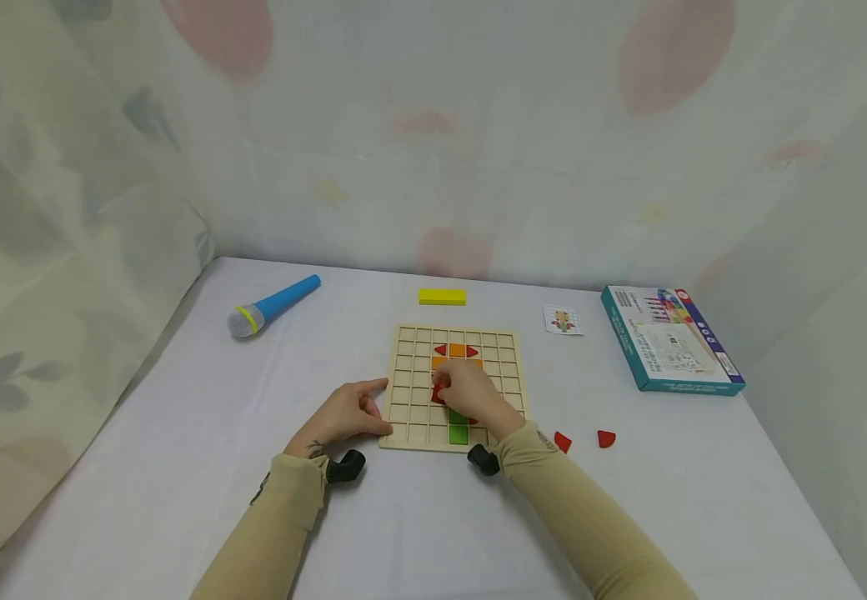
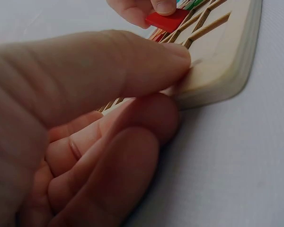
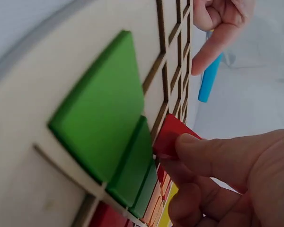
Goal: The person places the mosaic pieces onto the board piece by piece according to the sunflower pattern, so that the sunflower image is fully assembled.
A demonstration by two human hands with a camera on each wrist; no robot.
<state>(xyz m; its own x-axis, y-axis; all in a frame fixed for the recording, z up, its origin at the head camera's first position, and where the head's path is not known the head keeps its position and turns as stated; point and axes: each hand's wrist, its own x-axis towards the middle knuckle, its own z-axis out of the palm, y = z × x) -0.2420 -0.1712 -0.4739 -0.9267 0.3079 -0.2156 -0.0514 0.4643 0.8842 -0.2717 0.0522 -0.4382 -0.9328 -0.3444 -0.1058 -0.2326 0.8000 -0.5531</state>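
My right hand (image 1: 471, 392) is over the middle of a wooden grid board (image 1: 407, 415), pinching a flat red tile (image 3: 166, 136) between thumb and fingers. The tile looks tilted above the grid in the right wrist view. Green tiles (image 3: 104, 106) form a column at the near side of the board, with orange tiles (image 1: 457, 350) and small red triangles (image 1: 473, 352) farther up; my right hand hides part of this pattern. At the board's left edge, my left hand (image 1: 342, 412) touches it with an outstretched index finger and rests its thumb (image 2: 165, 61) at the near corner.
Two loose red pieces (image 1: 606, 438) lie right of the board. A small pattern card (image 1: 563, 320) and a teal-edged box (image 1: 669, 342) are at the back right. Behind the board is a yellow block (image 1: 442, 297); a blue toy microphone (image 1: 276, 305) lies back left.
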